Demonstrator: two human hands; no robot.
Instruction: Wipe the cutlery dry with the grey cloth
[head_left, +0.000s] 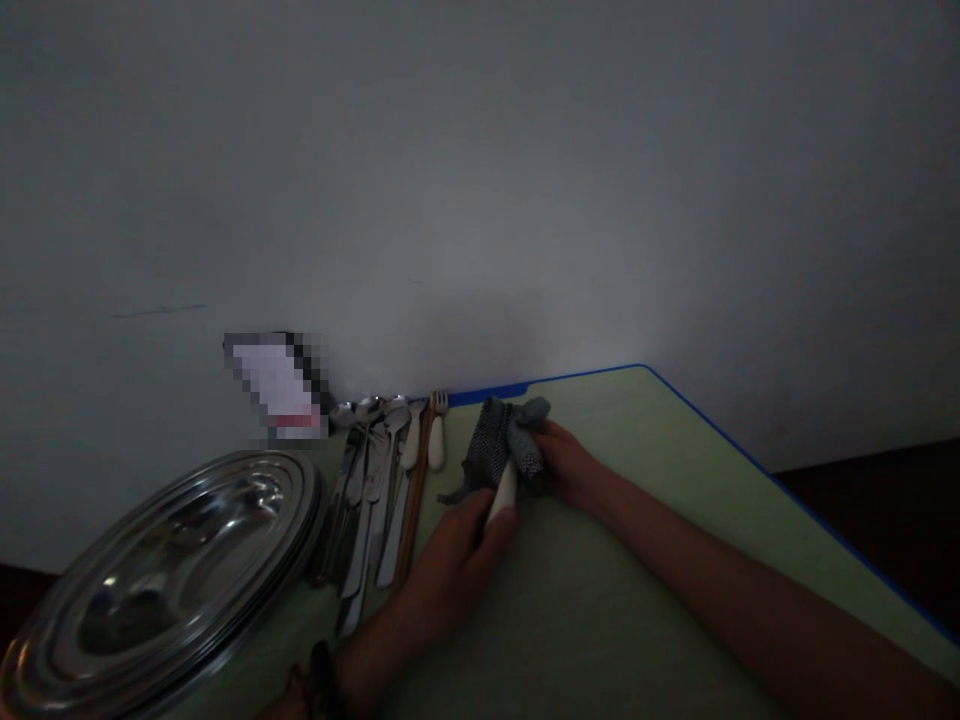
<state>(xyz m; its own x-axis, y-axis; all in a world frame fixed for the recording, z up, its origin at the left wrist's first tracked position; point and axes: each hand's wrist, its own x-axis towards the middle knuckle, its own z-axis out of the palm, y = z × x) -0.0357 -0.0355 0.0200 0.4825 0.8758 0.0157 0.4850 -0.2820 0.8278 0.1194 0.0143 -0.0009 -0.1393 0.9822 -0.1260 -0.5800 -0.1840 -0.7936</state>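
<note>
My left hand (457,550) is closed around the white handle (505,494) of a utensil whose head is hidden in a cloth. The cloth (489,445) is grey with a fine dark pattern. My right hand (566,460) grips it, bunched around the utensil's upper end. Just left of the cloth lies a small fork (438,440) with a white handle. Brown chopsticks (421,475) and a row of metal cutlery (375,490), with several spoons and knives, lie beyond my left hand.
A stack of oval metal trays (292,500) stands at the table's left. Behind it, a blurred-out device or card (277,385) leans on the white wall (480,180). The pale green table (630,420) has a blue edge (712,425) and meets the wall at the back.
</note>
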